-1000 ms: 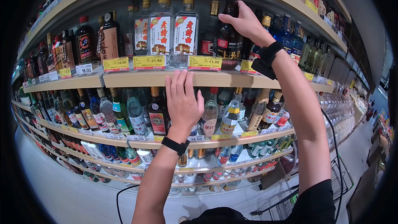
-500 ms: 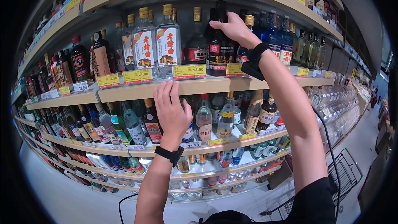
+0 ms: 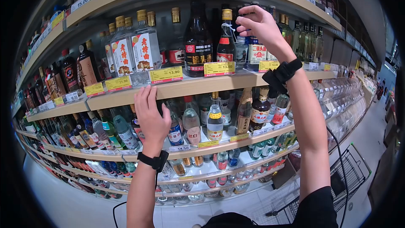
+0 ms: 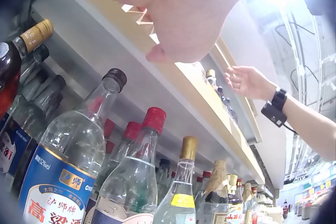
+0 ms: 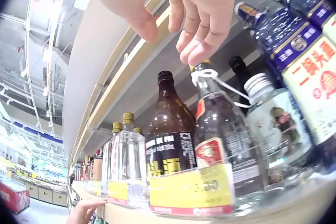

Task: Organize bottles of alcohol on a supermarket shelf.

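Glossy glass bottle (image 3: 198,42); smooth, wood-look shelf edge (image 3: 190,86); price tags (image 3: 219,69) seemingly paper.

Black short sleeve (image 3: 318,207); black wrist straps (image 4: 279,97), small black boxes (image 4: 273,115); thin black cable (image 3: 346,185).

A shopping cart (image 3: 351,169) stands on the pale tiled floor (image 3: 236,204).

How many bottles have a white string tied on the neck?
1: the string-tied bottle, on the shelf just right of the large dark bottle, near the right hand. Others may be hidden behind.
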Demonstrator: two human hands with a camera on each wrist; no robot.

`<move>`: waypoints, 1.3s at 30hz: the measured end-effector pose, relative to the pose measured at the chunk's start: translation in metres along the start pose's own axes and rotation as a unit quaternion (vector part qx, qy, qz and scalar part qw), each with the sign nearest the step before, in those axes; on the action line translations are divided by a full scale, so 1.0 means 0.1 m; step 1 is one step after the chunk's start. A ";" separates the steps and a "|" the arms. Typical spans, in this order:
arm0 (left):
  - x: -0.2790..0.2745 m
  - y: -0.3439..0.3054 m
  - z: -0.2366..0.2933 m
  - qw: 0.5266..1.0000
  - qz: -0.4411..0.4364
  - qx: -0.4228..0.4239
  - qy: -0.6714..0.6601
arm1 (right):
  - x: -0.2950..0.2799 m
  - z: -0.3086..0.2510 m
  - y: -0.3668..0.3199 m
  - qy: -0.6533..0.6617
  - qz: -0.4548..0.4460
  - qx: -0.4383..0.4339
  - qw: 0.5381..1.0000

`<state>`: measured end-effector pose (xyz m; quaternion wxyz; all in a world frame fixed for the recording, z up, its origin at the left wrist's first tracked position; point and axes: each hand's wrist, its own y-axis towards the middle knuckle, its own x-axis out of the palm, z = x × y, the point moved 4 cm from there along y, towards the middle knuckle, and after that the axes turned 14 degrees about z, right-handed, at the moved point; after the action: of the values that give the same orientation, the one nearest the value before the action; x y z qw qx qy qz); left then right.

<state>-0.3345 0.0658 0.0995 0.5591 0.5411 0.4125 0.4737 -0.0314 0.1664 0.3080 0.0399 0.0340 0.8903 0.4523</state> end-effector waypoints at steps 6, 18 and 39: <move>-0.09 0.12 -0.08 0.999 -0.017 -0.019 -0.037 | -0.32 0.27 -0.12 -0.156 -0.033 0.013 0.987; 0.16 1.08 0.61 0.951 -0.055 -0.135 -0.273 | 0.29 0.36 0.04 -0.346 -0.035 -0.086 0.934; 1.06 1.48 0.57 0.938 -0.275 -0.170 -0.125 | 0.40 0.54 0.01 -0.265 -0.045 -0.117 0.956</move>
<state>-0.2693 0.1522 0.2565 0.7982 0.3579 0.3857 0.2931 -0.0653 0.2141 0.2749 0.2982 0.1080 0.7892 0.5260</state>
